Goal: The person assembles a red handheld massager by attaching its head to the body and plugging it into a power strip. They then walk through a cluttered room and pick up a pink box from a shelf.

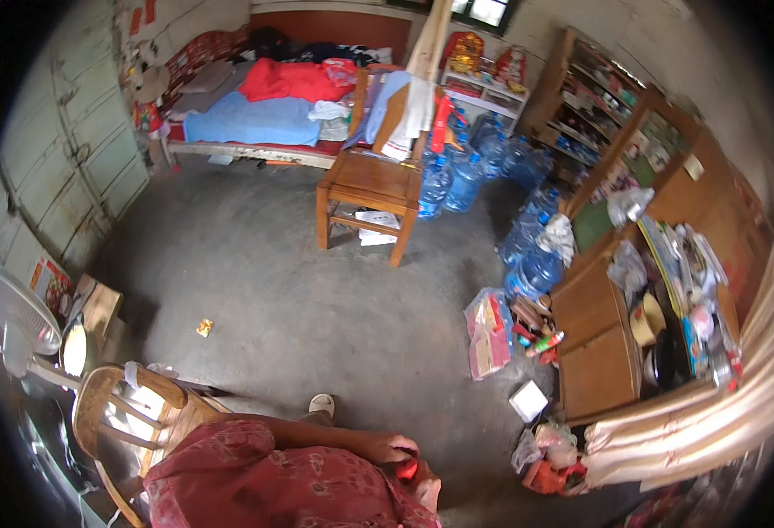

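Observation:
In front of my red patterned shirt, both hands are close together at the bottom of the view. My left hand has its fingers curled in at the upper side of a small bright red object. Just below it, my right hand closes against the same object. Fingers cover most of it, so its kind cannot be made out. One foot in a light slipper shows on the grey floor beyond my left forearm.
A wooden chair stands before a bed. Large blue water bottles line the floor beside a wooden cabinet. Bags and a pink package lie at right. Another chair and a fan are left.

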{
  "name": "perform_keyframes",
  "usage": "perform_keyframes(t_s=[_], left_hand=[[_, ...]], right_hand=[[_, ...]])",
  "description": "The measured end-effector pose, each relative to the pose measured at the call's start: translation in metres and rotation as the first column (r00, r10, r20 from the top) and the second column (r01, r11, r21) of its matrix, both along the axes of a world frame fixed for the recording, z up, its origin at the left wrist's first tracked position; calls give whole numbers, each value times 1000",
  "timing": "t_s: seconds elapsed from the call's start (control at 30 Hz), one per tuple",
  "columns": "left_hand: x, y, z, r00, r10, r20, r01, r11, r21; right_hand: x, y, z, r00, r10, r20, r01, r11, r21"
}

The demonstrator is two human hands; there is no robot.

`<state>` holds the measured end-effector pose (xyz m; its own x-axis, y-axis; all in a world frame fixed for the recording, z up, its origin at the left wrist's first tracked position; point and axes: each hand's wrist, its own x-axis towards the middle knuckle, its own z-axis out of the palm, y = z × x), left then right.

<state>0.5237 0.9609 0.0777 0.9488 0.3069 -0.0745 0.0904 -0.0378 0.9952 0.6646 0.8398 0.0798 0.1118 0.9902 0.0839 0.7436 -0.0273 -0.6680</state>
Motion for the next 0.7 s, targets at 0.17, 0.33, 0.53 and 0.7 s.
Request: perform_keyframes(t_s=[0.17,0.33,0.53,0.7], left_hand=[[-52,80,10,966,254,-39,-252,967,34],[-131,139,37,907,399,-134,-418,891,-180],[-146,171,2,864,467,189,-501,835,227],[-134,225,-20,838,517,176,-545,768,337]], right_hand=[[-35,112,17,987,158,-37,-161,980,-115],[-88,207,35,939,333,-84,-342,927,-155],[-101,270,21,916,397,-62,-401,900,-169],[-113,323,38,865,392,-312,-432,900,-66]])
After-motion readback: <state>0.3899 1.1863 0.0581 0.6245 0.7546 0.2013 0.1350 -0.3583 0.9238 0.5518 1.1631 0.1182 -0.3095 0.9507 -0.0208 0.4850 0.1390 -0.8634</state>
